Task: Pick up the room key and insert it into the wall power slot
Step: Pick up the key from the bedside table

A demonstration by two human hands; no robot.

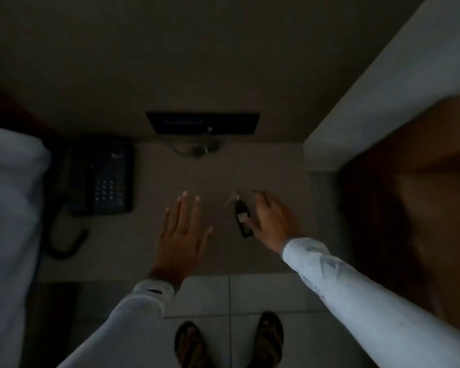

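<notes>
The room is dim. The room key (241,217), a dark fob with a pale tag and a metal key at its far end, lies on the pale bedside tabletop (170,179). My right hand (272,219) curls around the fob from the right, thumb touching its near end, fingers over its far end; whether it is lifted I cannot tell. My left hand (182,232) hovers flat with fingers spread, left of the key, holding nothing. A dark wall panel (203,122) sits on the wall just above the tabletop's back edge; whether it holds the power slot I cannot tell.
A black desk phone (101,175) with a coiled cord stands on the table's left. A small round object with a wire (205,150) lies below the panel. White bedding (8,208) is at left, a brown wooden unit (409,195) at right, tiled floor and my sandalled feet below.
</notes>
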